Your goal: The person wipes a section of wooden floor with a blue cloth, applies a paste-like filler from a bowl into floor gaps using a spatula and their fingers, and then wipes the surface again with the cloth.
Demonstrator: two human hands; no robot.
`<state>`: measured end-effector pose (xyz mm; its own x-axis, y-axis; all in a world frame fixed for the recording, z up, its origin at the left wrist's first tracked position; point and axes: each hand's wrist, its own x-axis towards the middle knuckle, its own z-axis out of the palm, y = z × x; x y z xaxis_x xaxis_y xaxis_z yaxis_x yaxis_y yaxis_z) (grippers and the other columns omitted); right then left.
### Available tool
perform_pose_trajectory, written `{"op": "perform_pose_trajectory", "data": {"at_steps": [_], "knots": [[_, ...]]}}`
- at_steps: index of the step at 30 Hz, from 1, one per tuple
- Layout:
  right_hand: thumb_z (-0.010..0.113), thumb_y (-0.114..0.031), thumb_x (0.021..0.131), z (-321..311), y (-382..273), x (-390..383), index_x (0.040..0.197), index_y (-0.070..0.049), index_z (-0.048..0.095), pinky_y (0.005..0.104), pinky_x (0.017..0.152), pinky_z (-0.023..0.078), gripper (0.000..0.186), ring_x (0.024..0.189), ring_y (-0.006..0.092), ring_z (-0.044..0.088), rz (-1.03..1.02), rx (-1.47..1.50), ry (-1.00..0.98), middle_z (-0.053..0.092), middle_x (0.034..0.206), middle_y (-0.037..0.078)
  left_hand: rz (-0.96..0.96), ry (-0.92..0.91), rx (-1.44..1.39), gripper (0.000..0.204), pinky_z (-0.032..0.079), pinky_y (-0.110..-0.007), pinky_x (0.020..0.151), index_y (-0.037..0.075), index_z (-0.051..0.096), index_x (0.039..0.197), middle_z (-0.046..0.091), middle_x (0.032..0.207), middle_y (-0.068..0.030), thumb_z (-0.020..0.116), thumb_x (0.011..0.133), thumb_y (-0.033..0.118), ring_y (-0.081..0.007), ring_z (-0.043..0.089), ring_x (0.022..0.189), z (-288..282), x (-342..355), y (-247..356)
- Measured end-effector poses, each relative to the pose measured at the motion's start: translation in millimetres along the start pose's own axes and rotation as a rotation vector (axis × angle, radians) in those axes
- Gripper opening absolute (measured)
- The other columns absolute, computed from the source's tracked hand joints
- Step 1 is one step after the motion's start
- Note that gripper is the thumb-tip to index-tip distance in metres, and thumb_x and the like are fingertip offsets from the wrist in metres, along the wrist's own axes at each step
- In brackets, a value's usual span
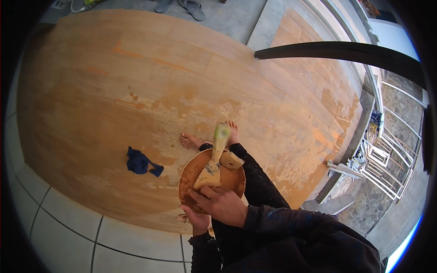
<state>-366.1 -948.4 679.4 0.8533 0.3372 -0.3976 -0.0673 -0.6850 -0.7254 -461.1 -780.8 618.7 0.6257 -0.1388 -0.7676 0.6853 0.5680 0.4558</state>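
A round bowl (183, 175) coated inside with orange-brown paste is in front of my legs. My left hand (198, 222) grips it at the near left side, fingers partly hidden. Over the near part of the bowl, my right hand (223, 205) has its fingers bent down into it by the paste. Whatever those fingers pinch is hidden. A putty knife (220, 139) with a pale green, smeared handle leans in the bowl, its wide blade beside my right fingers. Next to it, a tan sponge-like block (231, 160) rests at the bowl's far right rim.
I stand barefoot on a tan tiled floor (91, 100) smeared with orange paste. A crumpled dark blue cloth (141, 161) lies left of the bowl. White tiles (123, 236) border the near left. A dark curved bar (332, 49) crosses the far right; white metal frames (380, 157) lie beyond a ledge. Grey slippers (192, 9) sit far off.
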Motion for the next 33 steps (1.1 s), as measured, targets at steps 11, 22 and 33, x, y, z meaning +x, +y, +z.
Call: {"op": "perform_pose_trajectory", "data": {"at_steps": [11, 22, 33], "knots": [[0.069, -0.018, 0.089, 25.9, 0.5, -9.1, 0.118, -0.005, 0.070, 0.0379, 0.078, 0.060, 0.031, 0.096, 0.0244, 0.072, 0.025, 0.112, -0.092, 0.062, 0.101, 0.007, -0.149, 0.004, 0.115, 0.092, 0.032, -0.042, 0.126, 0.010, 0.030, 0.167, 0.045, 0.164, -0.0096, 0.024, 0.106, 0.079, -0.0252, 0.043, 0.151, -12.0, 1.6, 17.6], [0.076, -0.020, 0.095, 1.7, -14.2, 10.3, 0.133, -0.008, 0.070, 0.0406, 0.067, 0.059, 0.041, 0.083, 0.0284, 0.070, 0.164, 0.231, 0.108, 0.065, 0.101, 0.009, -0.046, -0.052, 0.096, 0.092, 0.034, -0.042, 0.126, 0.011, 0.028, 0.168, 0.042, 0.166, -0.0095, 0.025, 0.105, 0.078, -0.0245, 0.040, 0.153, 2.3, 7.9, 13.2], [0.077, -0.017, 0.094, 8.1, -16.9, 20.6, 0.117, -0.006, 0.078, 0.0398, 0.068, 0.059, 0.025, 0.080, 0.0282, 0.071, 0.169, 0.258, 0.043, 0.067, 0.095, 0.008, -0.080, -0.034, 0.034, 0.094, 0.037, -0.042, 0.123, 0.005, 0.037, 0.161, 0.049, 0.158, -0.0108, 0.024, 0.105, 0.078, -0.0244, 0.047, 0.147, 6.0, 5.0, 6.0]]}}
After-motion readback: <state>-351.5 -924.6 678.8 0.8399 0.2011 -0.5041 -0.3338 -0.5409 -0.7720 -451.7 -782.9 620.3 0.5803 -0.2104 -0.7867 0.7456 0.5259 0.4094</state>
